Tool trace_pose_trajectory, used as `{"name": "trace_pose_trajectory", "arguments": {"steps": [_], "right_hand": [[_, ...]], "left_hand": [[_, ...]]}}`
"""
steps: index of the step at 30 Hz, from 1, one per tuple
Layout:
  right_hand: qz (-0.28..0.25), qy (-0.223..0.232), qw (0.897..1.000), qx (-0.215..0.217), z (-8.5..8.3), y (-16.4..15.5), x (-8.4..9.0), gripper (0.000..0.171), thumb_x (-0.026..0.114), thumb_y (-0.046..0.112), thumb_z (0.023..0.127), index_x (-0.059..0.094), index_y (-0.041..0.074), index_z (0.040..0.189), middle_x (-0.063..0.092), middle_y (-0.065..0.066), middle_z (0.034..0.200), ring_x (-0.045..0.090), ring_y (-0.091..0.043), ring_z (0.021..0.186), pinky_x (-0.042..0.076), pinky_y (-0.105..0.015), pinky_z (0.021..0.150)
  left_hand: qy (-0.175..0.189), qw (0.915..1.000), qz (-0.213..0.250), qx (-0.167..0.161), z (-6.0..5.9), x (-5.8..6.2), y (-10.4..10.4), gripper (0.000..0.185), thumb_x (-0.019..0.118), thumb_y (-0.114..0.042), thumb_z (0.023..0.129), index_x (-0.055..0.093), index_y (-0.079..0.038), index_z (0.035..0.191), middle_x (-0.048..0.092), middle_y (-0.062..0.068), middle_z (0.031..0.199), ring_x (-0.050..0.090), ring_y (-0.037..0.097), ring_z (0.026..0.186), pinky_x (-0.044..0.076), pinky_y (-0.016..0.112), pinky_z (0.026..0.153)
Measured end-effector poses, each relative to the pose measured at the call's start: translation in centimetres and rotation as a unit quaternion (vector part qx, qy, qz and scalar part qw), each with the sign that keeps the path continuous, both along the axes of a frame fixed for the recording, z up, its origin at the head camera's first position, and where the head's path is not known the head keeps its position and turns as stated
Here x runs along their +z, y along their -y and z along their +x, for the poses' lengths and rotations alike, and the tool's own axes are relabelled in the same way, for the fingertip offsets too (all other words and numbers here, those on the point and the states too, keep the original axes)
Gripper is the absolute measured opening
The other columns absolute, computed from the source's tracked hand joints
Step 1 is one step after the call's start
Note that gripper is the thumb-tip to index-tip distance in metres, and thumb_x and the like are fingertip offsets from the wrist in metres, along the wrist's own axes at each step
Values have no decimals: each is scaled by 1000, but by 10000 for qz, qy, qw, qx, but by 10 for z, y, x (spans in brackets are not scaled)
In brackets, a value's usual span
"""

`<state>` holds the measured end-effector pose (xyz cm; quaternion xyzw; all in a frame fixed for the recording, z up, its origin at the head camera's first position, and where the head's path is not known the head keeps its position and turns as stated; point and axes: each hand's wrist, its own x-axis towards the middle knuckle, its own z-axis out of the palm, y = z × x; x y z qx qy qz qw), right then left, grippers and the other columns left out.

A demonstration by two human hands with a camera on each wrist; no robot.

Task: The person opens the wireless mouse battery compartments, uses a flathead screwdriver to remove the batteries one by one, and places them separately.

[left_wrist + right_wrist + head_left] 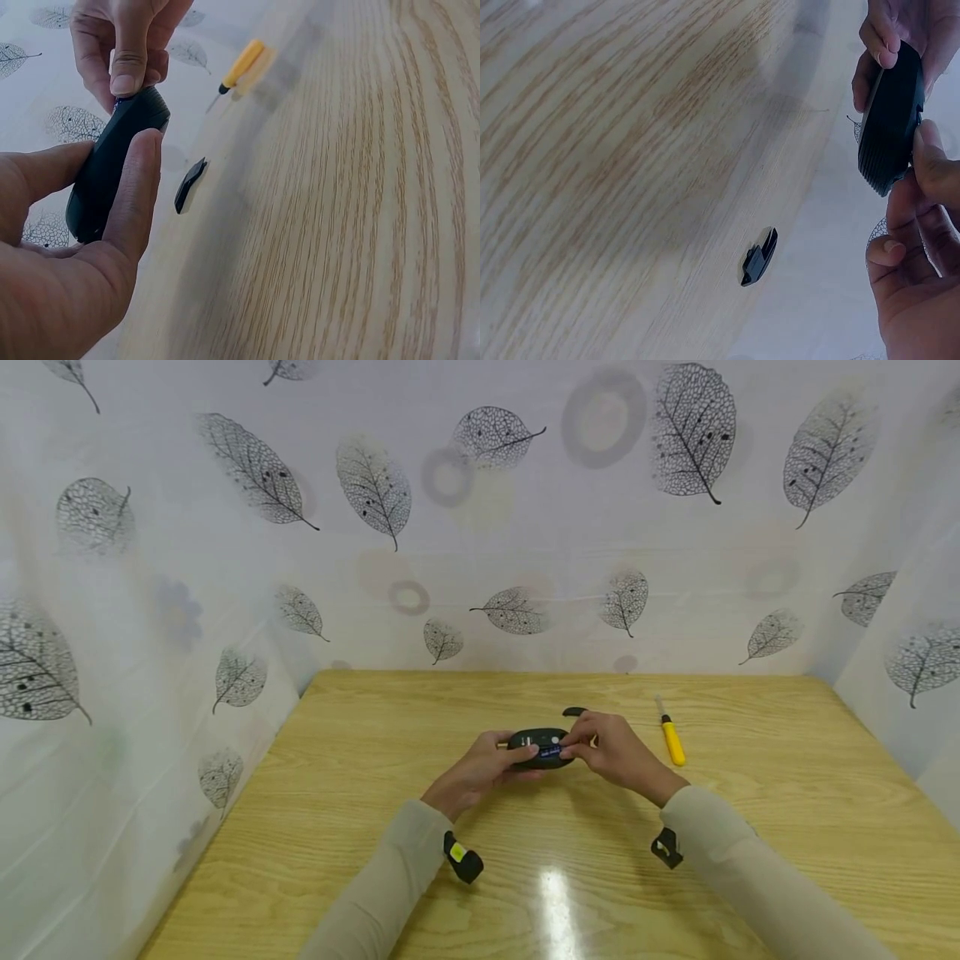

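Above the table's middle, device: a dark oval handheld device point(542, 748), perhaps a computer mouse turned underside up, held just over the wooden table point(375, 827); a small blue part shows in its open bay.
Left hand point(480, 770): thumb and fingers curled round the device's near end, clamped on both flanks.
Right hand point(611, 747): fingertips pinched on the far end, thumb pressing at the blue part.
Loose cover: a small black cover piece point(574, 711) lying on the table just behind the hands, apart from the device.
Screwdriver: a yellow-handled screwdriver point(670, 737) lying near the right hand, tip pointing away, untouched.
Surround: leaf-printed white sheeting point(255, 468) on three sides.
Risk, grip: hold is at the two ends only; a hard thumb push could twist the device out of the left fingers.
Risk, blue part: if it springs free it may roll across the smooth board.
Risk, cover: a moving sleeve or wrist could sweep it toward the sheeting.
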<state>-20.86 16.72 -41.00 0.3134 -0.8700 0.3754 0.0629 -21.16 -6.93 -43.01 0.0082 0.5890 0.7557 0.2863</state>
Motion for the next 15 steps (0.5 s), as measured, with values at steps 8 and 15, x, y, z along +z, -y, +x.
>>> {"name": "trace_pose_trajectory", "arguments": {"steps": [8,15], "right_hand": [[124,45,9999,-1,0,0,3,5,76,2,89,79,4,93,68,0,89,58,-11,74,53,-26,62],[216,-3,9998,-20,-1,0,6,6,77,1,89,79,4,93,69,-2,90,58,-12,75,54,-28,64]], "left_hand": [[-2,10000,2,-1,0,0,-1,56,65,-10,100,40,9,146,58,25,129,72,30,101,55,40,99],[-62,10000,15,-28,0,0,-1,55,65,-11,101,41,8,146,59,24,128,73,28,99,58,36,94]]}}
